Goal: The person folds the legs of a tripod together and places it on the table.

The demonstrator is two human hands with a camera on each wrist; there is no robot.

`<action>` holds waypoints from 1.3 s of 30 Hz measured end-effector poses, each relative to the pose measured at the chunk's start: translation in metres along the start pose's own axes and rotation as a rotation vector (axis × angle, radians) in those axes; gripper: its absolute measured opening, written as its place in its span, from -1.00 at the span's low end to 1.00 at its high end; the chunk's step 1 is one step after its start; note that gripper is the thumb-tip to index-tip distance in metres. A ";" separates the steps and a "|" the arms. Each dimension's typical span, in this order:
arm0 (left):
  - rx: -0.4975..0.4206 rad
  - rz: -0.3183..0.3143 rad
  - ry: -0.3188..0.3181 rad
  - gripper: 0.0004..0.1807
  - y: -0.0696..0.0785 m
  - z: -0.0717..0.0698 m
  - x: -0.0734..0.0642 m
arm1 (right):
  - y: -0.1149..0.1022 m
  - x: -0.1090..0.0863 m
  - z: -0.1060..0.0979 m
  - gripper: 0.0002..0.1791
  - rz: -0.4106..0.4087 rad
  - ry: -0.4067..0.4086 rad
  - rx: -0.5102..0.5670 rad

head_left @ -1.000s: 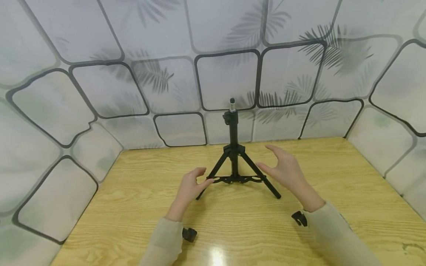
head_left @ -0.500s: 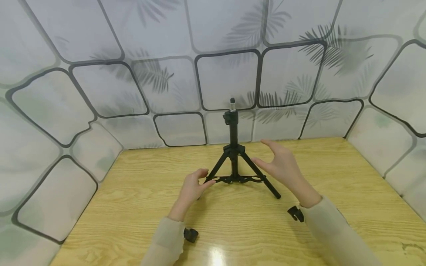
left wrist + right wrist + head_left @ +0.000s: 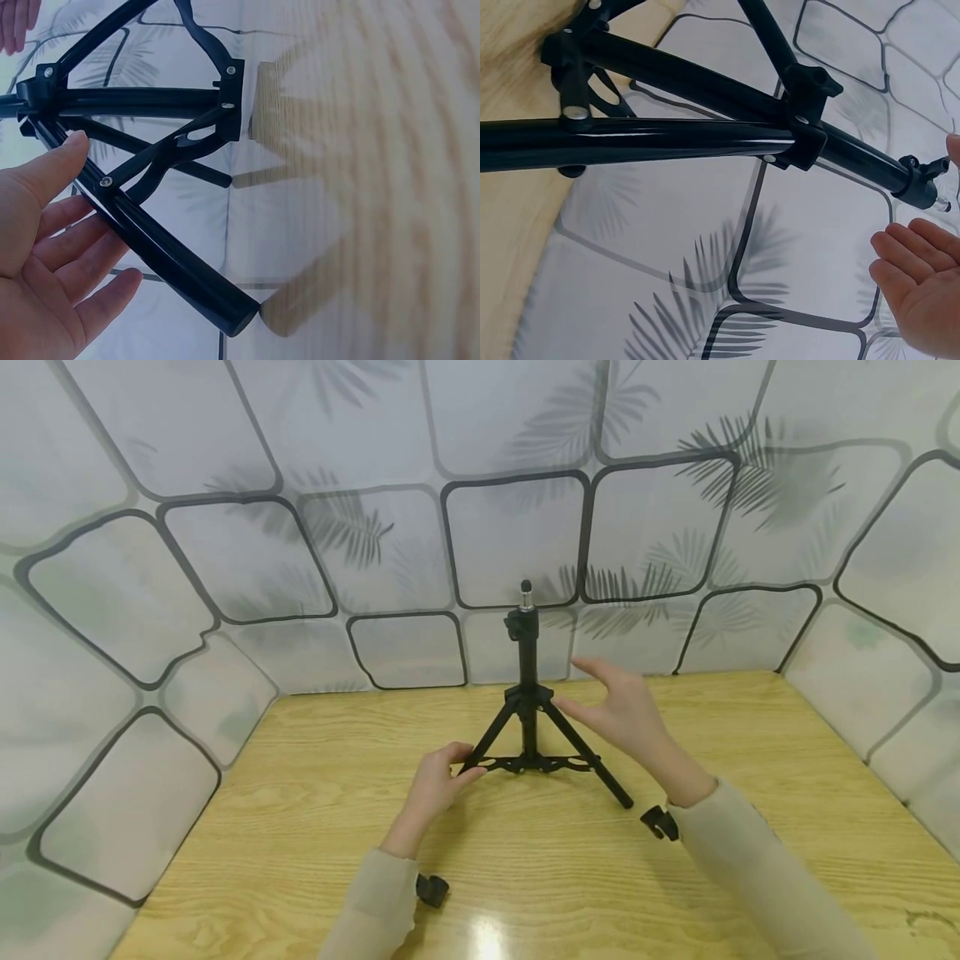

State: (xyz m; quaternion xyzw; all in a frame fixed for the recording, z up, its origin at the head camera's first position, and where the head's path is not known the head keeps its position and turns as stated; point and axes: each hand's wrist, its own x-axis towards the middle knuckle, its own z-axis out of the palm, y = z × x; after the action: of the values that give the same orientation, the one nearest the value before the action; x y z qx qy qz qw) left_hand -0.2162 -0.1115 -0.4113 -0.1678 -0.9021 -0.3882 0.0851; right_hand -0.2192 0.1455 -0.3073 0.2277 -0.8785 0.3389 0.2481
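A black tripod stand (image 3: 528, 664) stands upright on the wooden table, its legs spread and a silver stud at its top. My left hand (image 3: 431, 789) is at the left leg, thumb on one side and fingers on the other. In the left wrist view the thumb tip overlaps the tripod leg (image 3: 176, 259), while some fingertips pass behind it; the fingers look loose. My right hand (image 3: 626, 714) is raised to the right of the column, thumb and fingers spread wide with nothing between them. The right wrist view shows its palm (image 3: 934, 300) beside the stand's upper end.
The wooden table (image 3: 300, 843) reaches a patterned cloth backdrop (image 3: 510, 543) close behind the stand, with cloth sides at left and right. Small black clip-like pieces (image 3: 432, 891) show at both sleeve cuffs.
My right hand has moved left and up, toward the stand's column. My left hand has shifted slightly right, to the left leg. The stand keeps its place.
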 end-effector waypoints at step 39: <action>0.029 0.000 0.012 -0.75 -0.006 -0.003 -0.002 | -0.023 0.077 -0.014 -0.47 0.193 -0.065 0.341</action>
State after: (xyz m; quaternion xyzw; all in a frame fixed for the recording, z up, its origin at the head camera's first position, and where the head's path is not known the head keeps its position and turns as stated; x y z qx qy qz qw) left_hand -0.2167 -0.1183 -0.4136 -0.1644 -0.9071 -0.3761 0.0929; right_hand -0.2617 0.1224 -0.2416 0.1919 -0.8338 0.4974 0.1436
